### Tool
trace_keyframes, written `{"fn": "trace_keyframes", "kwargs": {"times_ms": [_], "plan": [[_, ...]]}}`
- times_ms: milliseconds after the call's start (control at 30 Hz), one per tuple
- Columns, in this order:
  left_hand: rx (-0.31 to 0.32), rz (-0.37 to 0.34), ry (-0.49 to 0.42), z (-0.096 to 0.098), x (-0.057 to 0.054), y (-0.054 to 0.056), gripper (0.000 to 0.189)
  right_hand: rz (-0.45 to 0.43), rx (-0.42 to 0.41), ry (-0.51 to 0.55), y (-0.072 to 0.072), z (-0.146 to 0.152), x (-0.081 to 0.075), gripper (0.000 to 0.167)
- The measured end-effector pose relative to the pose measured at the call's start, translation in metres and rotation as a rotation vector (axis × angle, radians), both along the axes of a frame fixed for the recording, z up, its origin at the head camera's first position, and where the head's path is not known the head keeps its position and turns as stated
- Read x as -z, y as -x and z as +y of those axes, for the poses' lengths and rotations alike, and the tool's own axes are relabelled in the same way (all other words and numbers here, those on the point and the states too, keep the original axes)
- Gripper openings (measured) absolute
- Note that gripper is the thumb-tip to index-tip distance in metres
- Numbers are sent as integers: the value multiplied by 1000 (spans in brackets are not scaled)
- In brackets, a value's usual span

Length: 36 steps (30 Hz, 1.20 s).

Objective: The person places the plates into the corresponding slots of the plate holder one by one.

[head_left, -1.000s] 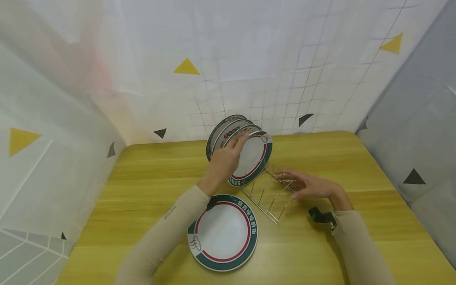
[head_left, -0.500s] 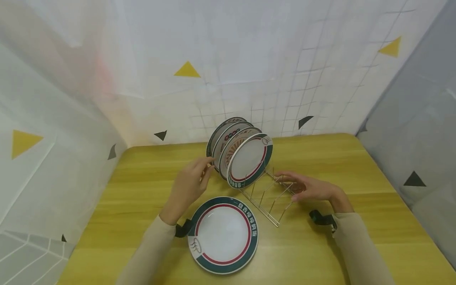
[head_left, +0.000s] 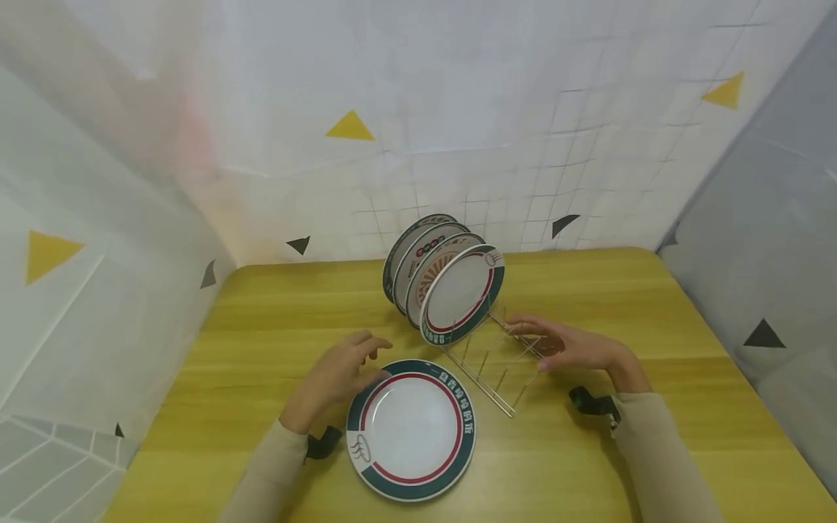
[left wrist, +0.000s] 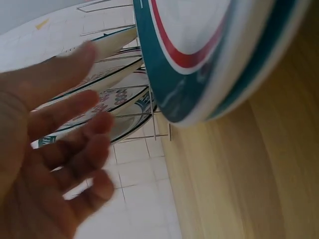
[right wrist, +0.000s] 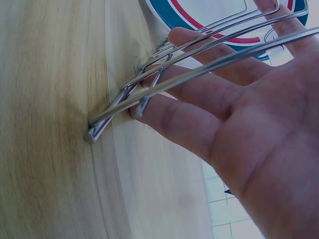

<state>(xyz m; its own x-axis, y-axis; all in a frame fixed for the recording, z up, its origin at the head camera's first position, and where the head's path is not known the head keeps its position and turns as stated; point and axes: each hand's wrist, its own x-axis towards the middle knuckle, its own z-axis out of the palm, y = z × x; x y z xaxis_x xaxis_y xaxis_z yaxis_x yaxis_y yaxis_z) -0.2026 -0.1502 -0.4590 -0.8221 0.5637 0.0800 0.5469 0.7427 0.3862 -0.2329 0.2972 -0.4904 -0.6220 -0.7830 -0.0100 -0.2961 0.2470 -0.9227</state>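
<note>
A wire dish rack (head_left: pixel 480 381) stands on the table with several plates upright in its far slots. The front one is a white plate (head_left: pixel 461 294) with a green and red rim. My right hand (head_left: pixel 578 347) holds the rack's right end, its fingers passing behind the wires in the right wrist view. My left hand (head_left: pixel 336 378), loosely bent and holding nothing, hovers at the upper left edge of a flat plate (head_left: pixel 412 428) with the same rim. In the left wrist view, more than one rim shows in this plate stack (left wrist: pixel 239 74). The hand's contact with it cannot be told.
The wooden table (head_left: pixel 275 305) reaches back to a white sheeted wall (head_left: pixel 445 102). Similar sheets rise at both sides. Dark wrist camera mounts (head_left: pixel 591 401) sit under both wrists. Bare rack slots lie between the front upright plate and my right hand.
My left hand has let go of the front upright plate in the rack and drawn back, down and left, to the flat plate. My right hand stays at the rack.
</note>
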Motion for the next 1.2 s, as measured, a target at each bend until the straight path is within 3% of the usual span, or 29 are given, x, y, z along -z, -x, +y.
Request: {"fn": "trace_keyframes", "kwargs": {"times_ms": [233,400,733,967,1067,1200], "plan": [[-54,-328,141,-4,3,1,71,-7,9,-5,-3,3,4,81],[-47,-416,154,-5,9,3,65,-5,13,-7,-2,4,5,81],[-39,-284,109,-1,15,9,46,-19,11,-4,-1,5,-1,81],[-84,-239,61,-3,18,8,41,7,6,-15,0,3,1,79],[-111,-162,22,-5,14,4,39,20,11,-31,1,3,3,79],[-94,-9,-21,-5,2,0,36,23,14,-33,2,3,3,79]]}}
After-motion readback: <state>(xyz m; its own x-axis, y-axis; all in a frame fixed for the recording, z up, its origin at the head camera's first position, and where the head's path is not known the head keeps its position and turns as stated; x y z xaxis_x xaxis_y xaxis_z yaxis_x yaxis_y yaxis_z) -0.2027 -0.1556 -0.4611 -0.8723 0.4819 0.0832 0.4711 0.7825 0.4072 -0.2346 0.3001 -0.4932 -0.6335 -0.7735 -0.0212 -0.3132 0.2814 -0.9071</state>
